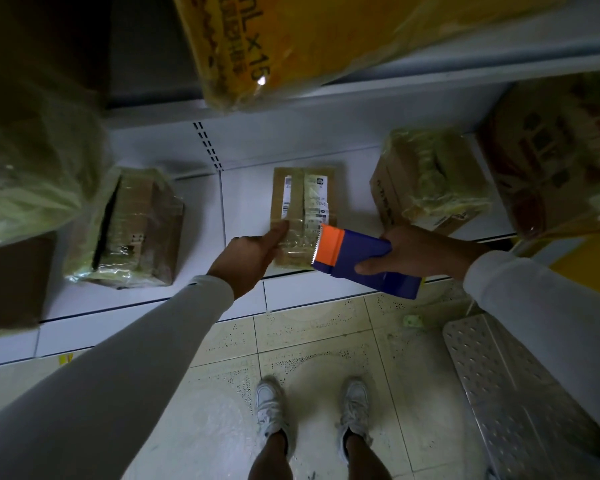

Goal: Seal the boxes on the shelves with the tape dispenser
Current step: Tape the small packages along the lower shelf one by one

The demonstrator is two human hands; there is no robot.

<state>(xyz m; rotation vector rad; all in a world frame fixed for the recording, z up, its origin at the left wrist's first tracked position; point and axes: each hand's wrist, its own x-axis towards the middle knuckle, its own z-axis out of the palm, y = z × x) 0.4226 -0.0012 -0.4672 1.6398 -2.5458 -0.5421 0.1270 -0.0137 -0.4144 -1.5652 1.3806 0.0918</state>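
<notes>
Fingers (369,266) of right hand grip blue-orange tape dispenser (354,259); left hand (248,252) presses flat, tape-glossed box (303,206).

Five boxes (303,216) on white shelves, one tape dispenser (361,261), two hands (246,258), two shoes (271,407)

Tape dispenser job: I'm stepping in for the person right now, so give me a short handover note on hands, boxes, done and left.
Left hand: fingers straight, pressing the tape onto the near end of the flat box on the white shelf.
Right hand: grips the tape dispenser, its toothed edge at that box.
Done: tape laid across its near end.
Left: cut the tape; check the left box and right box, both already wrapped in tape.
</notes>
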